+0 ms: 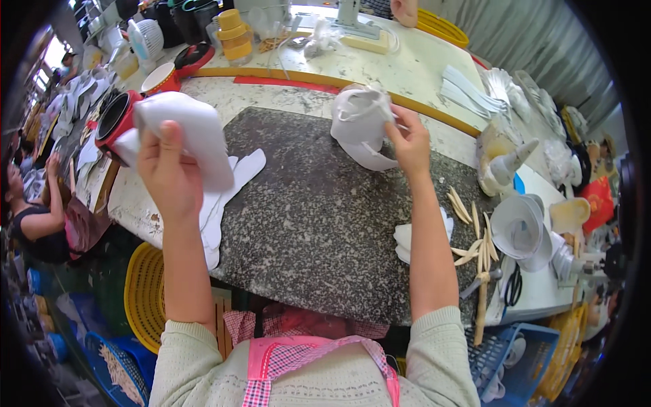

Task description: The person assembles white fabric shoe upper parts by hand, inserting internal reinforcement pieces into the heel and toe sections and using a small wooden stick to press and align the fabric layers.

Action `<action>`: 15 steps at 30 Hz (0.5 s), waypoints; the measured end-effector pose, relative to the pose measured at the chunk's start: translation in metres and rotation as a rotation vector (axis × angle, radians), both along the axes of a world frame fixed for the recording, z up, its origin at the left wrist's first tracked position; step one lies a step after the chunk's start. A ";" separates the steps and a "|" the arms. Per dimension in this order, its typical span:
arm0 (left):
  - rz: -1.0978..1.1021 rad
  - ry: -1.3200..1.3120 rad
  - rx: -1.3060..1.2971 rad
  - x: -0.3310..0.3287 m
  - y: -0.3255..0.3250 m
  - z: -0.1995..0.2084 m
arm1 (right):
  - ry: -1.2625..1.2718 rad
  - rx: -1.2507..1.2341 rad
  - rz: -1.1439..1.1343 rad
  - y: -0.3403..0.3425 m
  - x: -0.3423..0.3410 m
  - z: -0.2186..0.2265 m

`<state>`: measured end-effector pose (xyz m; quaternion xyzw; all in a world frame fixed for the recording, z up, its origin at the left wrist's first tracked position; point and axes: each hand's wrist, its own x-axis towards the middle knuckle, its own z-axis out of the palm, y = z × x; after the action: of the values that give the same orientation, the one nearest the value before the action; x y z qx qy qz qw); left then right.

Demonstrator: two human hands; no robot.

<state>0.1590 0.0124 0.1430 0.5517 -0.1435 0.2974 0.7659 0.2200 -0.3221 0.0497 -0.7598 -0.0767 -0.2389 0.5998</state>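
Observation:
My left hand (pixel 169 166) is raised over the left side of the bench, its thumb and fingers closed on a smooth white folded piece (pixel 196 132), which looks like a shoe upper. Toward the far middle of the dark speckled stone slab (pixel 298 224), my right hand (pixel 409 139) pinches the side of a white shoe upper (pixel 359 125) with a gathered rim and a loose strap. White insole-shaped pieces (pixel 215 224) lie in a pile below my left hand. Partly behind my right forearm are more small white pieces (pixel 403 241).
On the right are pale curved sticks (pixel 486 245), a hammer (pixel 482 305), black scissors (pixel 513 285), a whitish bowl (pixel 519 227) and a glue-crusted bottle (pixel 498 163). A red pot (pixel 115 125) stands left. Yellow (pixel 139 288) and blue (pixel 522 359) baskets sit below. Another person (pixel 41 217) sits far left.

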 end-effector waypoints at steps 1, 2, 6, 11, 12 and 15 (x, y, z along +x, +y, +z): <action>-0.003 -0.005 -0.008 -0.004 -0.008 0.001 | -0.086 -0.356 -0.284 -0.010 -0.011 0.006; -0.105 0.009 0.007 -0.010 -0.012 0.004 | -0.087 -0.356 -0.282 -0.005 -0.028 0.017; -0.481 -0.003 -0.102 -0.031 -0.019 0.004 | -0.206 -0.225 -0.334 0.056 -0.096 0.029; -0.615 -0.015 -0.164 -0.060 -0.041 -0.006 | 0.110 0.393 0.098 0.088 -0.134 0.000; -0.635 -0.027 -0.164 -0.066 -0.049 -0.008 | 0.094 0.390 0.082 0.083 -0.139 0.002; -0.546 -0.008 0.087 -0.086 -0.058 -0.006 | -0.035 0.190 -0.044 0.082 -0.140 0.009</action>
<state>0.0727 -0.0459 0.1372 0.5239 -0.3027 0.0759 0.7926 0.0803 -0.2398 0.0585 -0.6965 -0.0474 -0.2714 0.6625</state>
